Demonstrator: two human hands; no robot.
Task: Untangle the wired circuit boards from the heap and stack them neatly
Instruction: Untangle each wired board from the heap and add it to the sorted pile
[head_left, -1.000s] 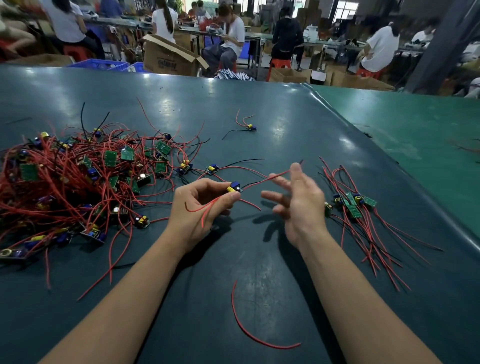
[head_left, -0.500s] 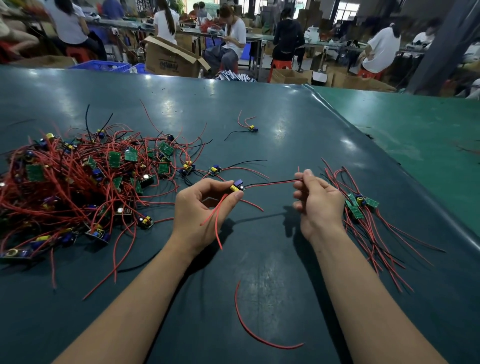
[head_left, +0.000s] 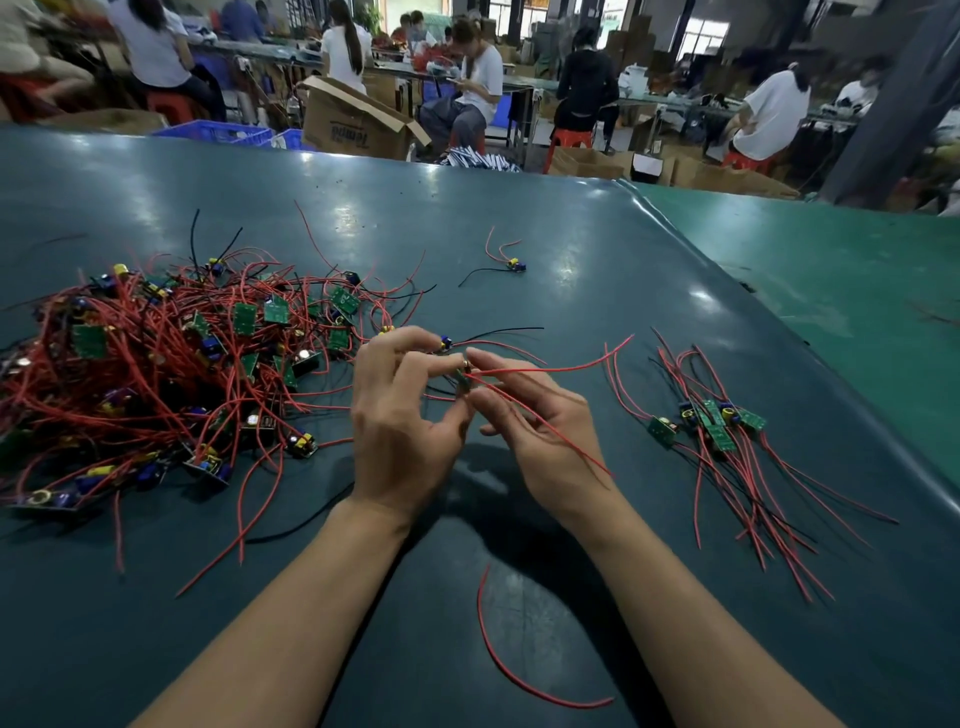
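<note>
So the big change from half a second back: the hands have come together. Before, the right hand (head_left: 545, 431) was out near the sorted pile with the board's wires pulled taut between the two hands; now it sits right up against the left hand (head_left: 400, 421) in the middle of the table (head_left: 597, 249), fingertips nearly touching.

The left hand pinches a small circuit board (head_left: 462, 378) between thumb and forefinger, held up off the table. The right hand's thumb and forefinger close on the board's red wires (head_left: 550, 369) right where they leave it; the other fingers are loosely spread. One wire trails right toward the stack, another runs down across the right palm. These wires were a straight line a moment ago; now they droop and fan out.

The heap (head_left: 156, 374) of tangled boards and red wire sits left of the hands, looks unchanged. The sorted stack (head_left: 717, 421) of boards lies to the right, wires laid out toward the near edge, also the same. A lone board (head_left: 515, 266) with its leads is farther up the table, well apart from everything. A loose red wire (head_left: 498, 660) lies curled on the table between the forearms, same spot as before.

People sit working at benches in the background.
</note>
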